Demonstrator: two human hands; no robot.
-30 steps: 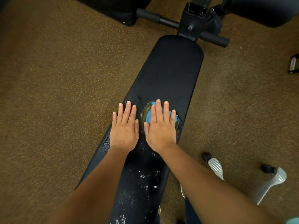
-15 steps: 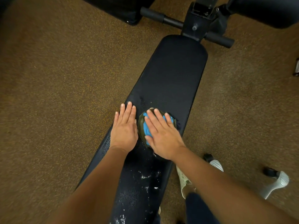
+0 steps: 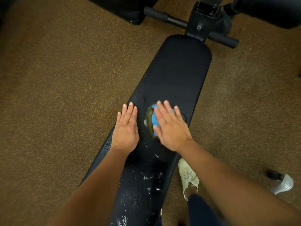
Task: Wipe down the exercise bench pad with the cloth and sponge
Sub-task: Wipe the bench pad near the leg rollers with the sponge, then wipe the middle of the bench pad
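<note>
Likely soft and light, the cloth-and-sponge wad [image 3: 151, 123] suits our right grip [image 3: 172, 128] pressing flat, unclenched; left grip [image 3: 126, 126] rests released at nine o'clock

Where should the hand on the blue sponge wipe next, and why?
Probably slide the right hand, which presses flat on the sponge and cloth, toward the person's body. White specks dot the bench pad there, while the far end looks plain dark. The left hand rests flat on the pad beside it.
</note>
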